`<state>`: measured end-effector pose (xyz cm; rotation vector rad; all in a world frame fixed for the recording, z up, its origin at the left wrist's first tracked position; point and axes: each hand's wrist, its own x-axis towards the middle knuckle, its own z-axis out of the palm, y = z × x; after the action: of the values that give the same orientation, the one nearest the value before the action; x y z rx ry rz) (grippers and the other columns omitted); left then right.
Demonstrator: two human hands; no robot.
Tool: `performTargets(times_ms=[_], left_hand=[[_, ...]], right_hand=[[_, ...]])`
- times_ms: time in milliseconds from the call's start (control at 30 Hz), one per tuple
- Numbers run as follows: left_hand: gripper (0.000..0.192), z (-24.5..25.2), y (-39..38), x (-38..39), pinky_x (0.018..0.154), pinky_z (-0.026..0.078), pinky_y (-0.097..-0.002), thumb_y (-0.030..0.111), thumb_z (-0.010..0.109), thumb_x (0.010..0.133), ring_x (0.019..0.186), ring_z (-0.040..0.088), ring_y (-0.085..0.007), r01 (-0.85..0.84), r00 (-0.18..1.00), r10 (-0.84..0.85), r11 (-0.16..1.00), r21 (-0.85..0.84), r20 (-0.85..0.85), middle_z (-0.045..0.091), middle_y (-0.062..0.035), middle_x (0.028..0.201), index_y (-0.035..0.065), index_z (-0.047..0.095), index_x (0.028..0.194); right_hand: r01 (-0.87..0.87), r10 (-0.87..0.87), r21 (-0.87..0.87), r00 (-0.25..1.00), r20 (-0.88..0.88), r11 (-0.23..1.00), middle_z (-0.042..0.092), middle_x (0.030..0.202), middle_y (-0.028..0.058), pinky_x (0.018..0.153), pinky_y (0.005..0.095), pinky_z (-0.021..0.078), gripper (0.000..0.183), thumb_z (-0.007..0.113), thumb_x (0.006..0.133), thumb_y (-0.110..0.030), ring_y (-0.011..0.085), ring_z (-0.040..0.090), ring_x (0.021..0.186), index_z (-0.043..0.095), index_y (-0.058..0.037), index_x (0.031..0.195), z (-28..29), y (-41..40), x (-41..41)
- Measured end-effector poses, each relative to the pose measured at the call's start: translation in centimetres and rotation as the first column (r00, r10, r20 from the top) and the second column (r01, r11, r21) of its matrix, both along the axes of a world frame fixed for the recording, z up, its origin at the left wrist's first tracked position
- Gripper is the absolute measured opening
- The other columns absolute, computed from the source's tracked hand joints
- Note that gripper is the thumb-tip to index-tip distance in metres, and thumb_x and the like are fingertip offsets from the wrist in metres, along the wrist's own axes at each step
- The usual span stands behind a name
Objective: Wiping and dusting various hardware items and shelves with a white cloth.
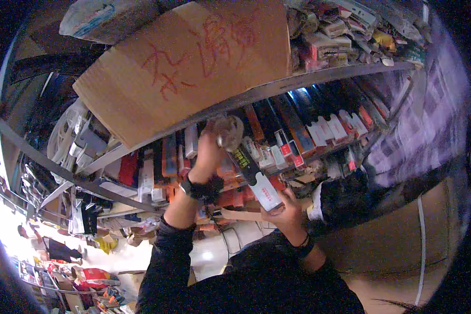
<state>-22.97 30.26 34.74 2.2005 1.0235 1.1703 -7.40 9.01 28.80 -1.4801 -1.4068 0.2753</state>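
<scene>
My right hand point(288, 215) grips the white lower end of a long, narrow box point(263, 191). The box is black further up and bears printed writing on both parts; it slants up and away toward the shelf. My left hand point(208, 151) is raised at the shelf's front, its fingers against a rounded, translucent object point(230, 131). That object overlaps the box's upper end, and blur hides what exactly it is. Behind both hands, rows of long narrow boxes point(296, 123) lie on the shelf with their ends facing me. A dark band circles each wrist.
A large cardboard box point(188, 66) with red handwriting sits on the upper shelf board point(329, 76). Beside it are small packaged goods point(333, 45). Coiled pale tubing point(64, 131) hangs at left. Purple patterned cloth point(428, 117) borders the right. A person point(53, 247) is at far lower left.
</scene>
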Motion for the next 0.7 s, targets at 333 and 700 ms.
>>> performTargets(times_ms=[333, 700], left_hand=[[0.043, -3.9, 12.9, -4.3, 0.092, 0.029, -0.0345, 0.021, 0.053, 0.075, 0.109, 0.038, -0.0208, -0.063, 0.718, 0.484, 0.761, 0.645, -0.500, 0.038, -0.0078, 0.120, 0.0092, 0.040, 0.114], [0.035, -0.1, 1.2, -1.5, 0.077, 0.041, -0.0323, 0.003, 0.062, 0.061, 0.092, 0.051, -0.0235, 0.056, 0.932, 0.004, 0.986, -0.156, 0.361, 0.054, -0.0094, 0.097, 0.0054, 0.053, 0.095]], right_hand=[[-0.013, 0.013, -0.001, 1.000, 0.003, 1.000, 0.050, 0.093, 0.0166, 0.068, 0.0347, 0.0447, 0.055, 0.071, 0.051, -0.020, 0.0306, 0.053, 0.082, 0.050, 0.0006, 0.098, 1.5, -0.2, 0.5], [-0.034, 0.036, -0.025, 0.996, 0.078, 0.999, 0.055, 0.074, 0.0127, 0.058, 0.0322, 0.0441, 0.052, 0.074, 0.049, -0.033, 0.0266, 0.055, 0.065, 0.054, 0.0004, 0.084, 1.6, -0.2, -0.1]])
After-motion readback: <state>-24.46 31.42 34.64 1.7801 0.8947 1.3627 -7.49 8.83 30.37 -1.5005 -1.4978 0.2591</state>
